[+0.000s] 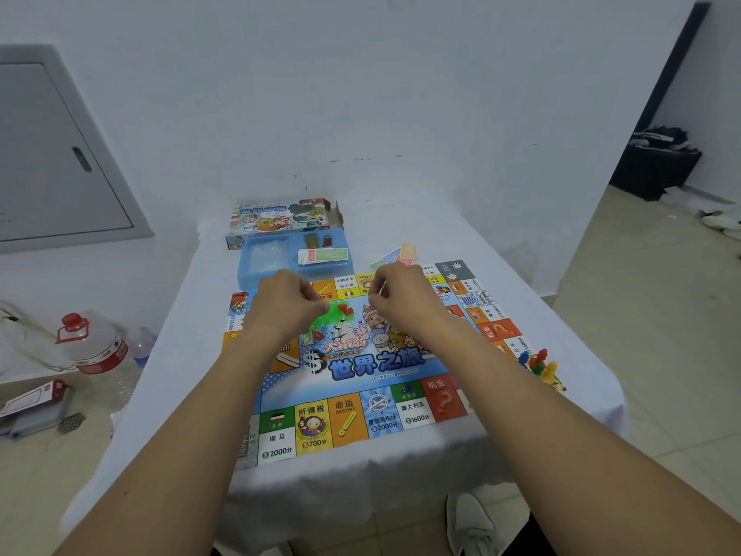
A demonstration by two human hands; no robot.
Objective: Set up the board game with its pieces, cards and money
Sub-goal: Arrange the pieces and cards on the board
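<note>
One game board (361, 391) lies on the white-clothed table (168, 375). One cluster of coloured pawns (537, 365) stands at its 3 o'clock edge. Over the centre, left hand (286, 305) and right hand (401, 298) are curled; I cannot tell what they pinch. Between them lie green and red houses (341, 311), too blurred to count. At 12 o'clock: one blue tray (248, 270) holding money (322, 255), then one box (276, 218).

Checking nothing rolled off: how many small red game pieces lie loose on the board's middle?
3 visible: two red pieces together between the hands, one nearer, beside the left wrist. More may hide under the hands.
</note>
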